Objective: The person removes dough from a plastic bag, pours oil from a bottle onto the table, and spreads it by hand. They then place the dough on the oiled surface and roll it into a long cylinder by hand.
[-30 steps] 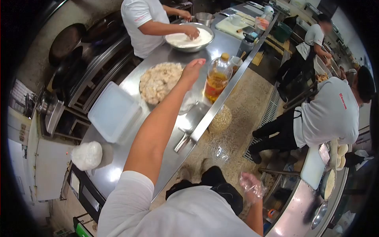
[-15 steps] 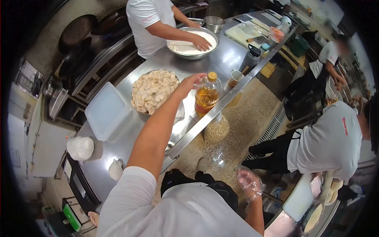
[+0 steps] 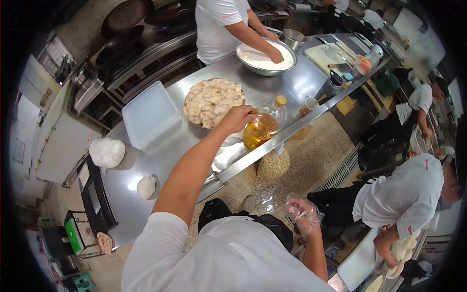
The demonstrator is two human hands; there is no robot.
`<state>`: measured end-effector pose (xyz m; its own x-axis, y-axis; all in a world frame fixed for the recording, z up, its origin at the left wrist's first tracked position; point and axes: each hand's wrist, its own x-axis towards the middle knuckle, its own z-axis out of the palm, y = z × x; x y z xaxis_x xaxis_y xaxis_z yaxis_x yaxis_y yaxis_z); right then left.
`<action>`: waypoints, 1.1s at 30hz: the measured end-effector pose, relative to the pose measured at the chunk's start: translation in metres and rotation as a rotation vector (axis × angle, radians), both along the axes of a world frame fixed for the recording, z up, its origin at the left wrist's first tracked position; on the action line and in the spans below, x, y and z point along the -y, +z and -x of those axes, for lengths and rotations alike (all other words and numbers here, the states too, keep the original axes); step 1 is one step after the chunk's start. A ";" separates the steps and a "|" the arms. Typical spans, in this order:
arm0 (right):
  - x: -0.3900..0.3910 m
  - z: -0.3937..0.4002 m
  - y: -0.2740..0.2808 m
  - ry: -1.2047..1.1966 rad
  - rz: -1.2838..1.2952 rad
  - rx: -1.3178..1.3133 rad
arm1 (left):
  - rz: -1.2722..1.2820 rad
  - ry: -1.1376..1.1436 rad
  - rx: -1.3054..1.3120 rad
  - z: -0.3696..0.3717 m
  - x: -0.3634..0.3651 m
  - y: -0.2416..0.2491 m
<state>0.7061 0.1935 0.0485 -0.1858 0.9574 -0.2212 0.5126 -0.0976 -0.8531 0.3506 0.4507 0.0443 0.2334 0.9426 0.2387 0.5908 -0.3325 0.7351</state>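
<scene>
My left hand (image 3: 237, 119) is closed on the side of a clear plastic bottle of golden oil (image 3: 262, 130). The bottle has a yellow cap on and leans to the right at the table's edge. Just behind my wrist, a heaped bowl of pale, coated raw meat pieces (image 3: 211, 100) stands on the steel table (image 3: 204, 146). My right hand (image 3: 302, 215), in a clear plastic glove, hangs over the floor beside me. Its fingers are loosely curled and apart, with nothing seen in them.
A lidded plastic box (image 3: 150, 114) and white wrapped bundles (image 3: 107, 153) lie to the left. A co-worker has a hand in a bowl of white powder (image 3: 267, 70). A cup (image 3: 308, 105) stands near the rail. Another person bends over a counter (image 3: 357, 260) on the right.
My left hand has gone from reaching beside the oil bottle to gripping it, and the bottle now leans to the right. The view has shifted. My right hand stays low.
</scene>
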 end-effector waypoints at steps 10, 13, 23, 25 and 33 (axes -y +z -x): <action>0.006 0.057 -0.024 0.178 -0.134 -0.015 | -0.196 0.169 0.071 0.058 0.120 0.143; 0.021 0.088 -0.032 0.192 -0.167 -0.030 | -0.292 0.171 0.293 0.109 0.175 0.168; 0.104 0.273 -0.002 0.282 -0.022 -0.076 | -0.108 0.248 0.047 0.327 0.407 0.187; 0.121 0.299 -0.002 0.300 0.000 -0.063 | 0.111 0.302 -0.296 0.363 0.441 0.187; 0.105 0.412 -0.010 0.738 -0.309 0.268 | 0.258 0.398 -0.841 0.470 0.496 0.158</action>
